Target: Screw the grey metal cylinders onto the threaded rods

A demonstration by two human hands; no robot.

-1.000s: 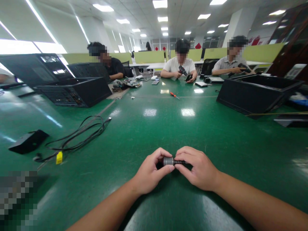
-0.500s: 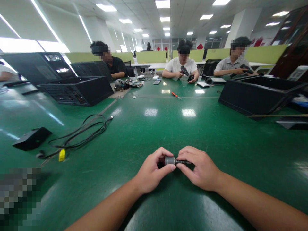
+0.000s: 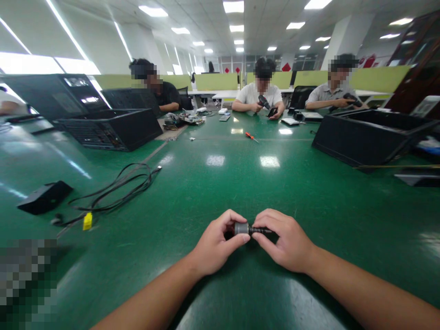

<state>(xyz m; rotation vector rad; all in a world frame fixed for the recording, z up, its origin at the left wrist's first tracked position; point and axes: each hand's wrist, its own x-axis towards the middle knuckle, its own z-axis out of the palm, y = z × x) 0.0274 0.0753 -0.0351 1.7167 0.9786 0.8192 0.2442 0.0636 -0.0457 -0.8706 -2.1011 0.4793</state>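
Low over the green table, my left hand (image 3: 217,245) grips what looks like a small motor (image 3: 242,228), a grey metal cylinder with a dark spiral-ridged shaft (image 3: 261,230) pointing right. Thumb and fingers close round the cylinder; its left end is largely hidden in the palm. On the other side, my right hand (image 3: 288,240) is closed about the shaft, thumb below and fingers above, near where it leaves the cylinder. The shaft's tip reaches in toward the right palm.
Looped black cable (image 3: 113,192) with a yellow tag (image 3: 87,221) lies left, beside a black box (image 3: 46,197). Black computer cases stand left (image 3: 113,130) and right (image 3: 360,142). An orange screwdriver (image 3: 250,136) lies farther off. Across the table, people sit, two holding drills (image 3: 264,101).
Both hands keep their grip on the motor in nearly the same place. The view has shifted very slightly.
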